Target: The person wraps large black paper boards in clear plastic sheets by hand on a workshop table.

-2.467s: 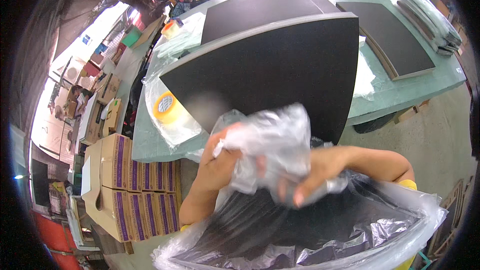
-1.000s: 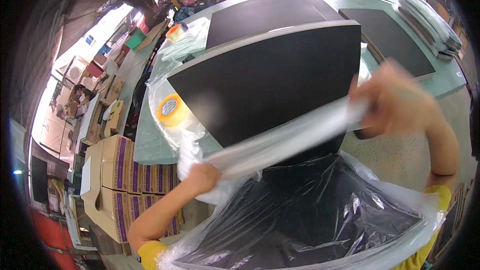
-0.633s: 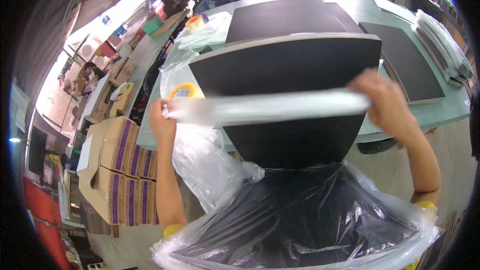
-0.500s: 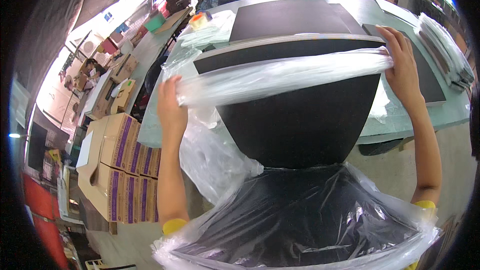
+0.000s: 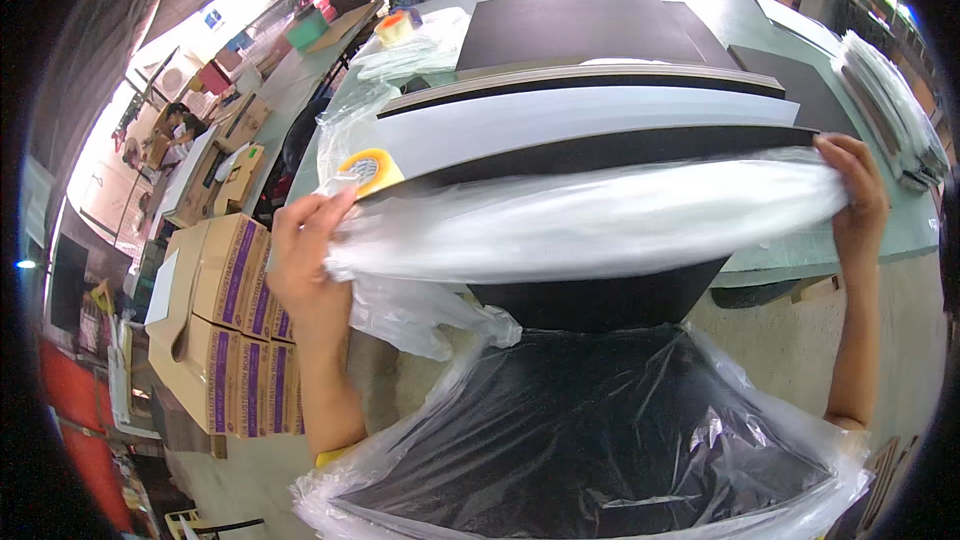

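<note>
My left hand (image 5: 312, 245) and my right hand (image 5: 858, 185) are closed on the two ends of a gathered clear plastic sleeve (image 5: 590, 220). It stretches across a black board (image 5: 620, 145), whose far edge shows just above the plastic; my right fingers touch its corner. Beyond that edge lies a pale, bluish-white sheet surface (image 5: 600, 112), in front of a stack of boards (image 5: 590, 75). A yellow tape roll (image 5: 368, 170) stands beside my left fingers. Nearest my body, wrinkled clear plastic (image 5: 600, 420) spreads over something black.
The pale green table (image 5: 775, 258) bears more black boards (image 5: 570, 28), folded plastic (image 5: 425, 45) with another tape roll (image 5: 394, 30), and a pile of plastic sleeves (image 5: 885, 105) at right. Cardboard boxes (image 5: 225, 320) stand at left. Other people (image 5: 183, 130) are in the background.
Both hands have come nearer and farther apart, bringing the gathered plastic with them. The board's far edge now stands away from the stack, with the pale surface showing behind it.
</note>
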Available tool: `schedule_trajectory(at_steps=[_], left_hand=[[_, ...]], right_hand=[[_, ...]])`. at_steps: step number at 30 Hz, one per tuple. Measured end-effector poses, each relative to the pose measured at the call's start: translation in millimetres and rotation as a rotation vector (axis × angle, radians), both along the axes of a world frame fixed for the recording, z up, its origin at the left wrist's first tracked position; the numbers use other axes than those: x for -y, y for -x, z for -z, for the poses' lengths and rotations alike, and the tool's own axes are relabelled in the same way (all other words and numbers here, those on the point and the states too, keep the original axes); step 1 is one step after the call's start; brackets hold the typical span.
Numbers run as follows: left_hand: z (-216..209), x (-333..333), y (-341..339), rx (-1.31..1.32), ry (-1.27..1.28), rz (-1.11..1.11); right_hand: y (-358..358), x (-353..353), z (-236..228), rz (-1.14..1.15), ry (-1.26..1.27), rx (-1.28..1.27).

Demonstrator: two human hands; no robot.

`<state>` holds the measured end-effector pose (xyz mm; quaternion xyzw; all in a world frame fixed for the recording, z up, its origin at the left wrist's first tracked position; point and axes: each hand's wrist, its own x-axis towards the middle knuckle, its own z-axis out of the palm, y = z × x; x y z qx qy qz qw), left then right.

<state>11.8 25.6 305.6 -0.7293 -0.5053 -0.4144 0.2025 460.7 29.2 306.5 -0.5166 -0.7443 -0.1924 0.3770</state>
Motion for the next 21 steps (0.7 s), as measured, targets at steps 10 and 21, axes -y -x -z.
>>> schedule_trajectory(at_steps=[10, 21], left_hand=[[-7.4, -0.4, 47.6, 0.606, 0.511, 0.65], [196.4, 20.2, 66.9, 1.437, 1.323, 0.684]], right_hand=[[-20.7, -12.8, -7.8, -0.446, 0.44, -0.791], [-25.9, 25.8, 171.3, -0.374, 1.326, -1.616]])
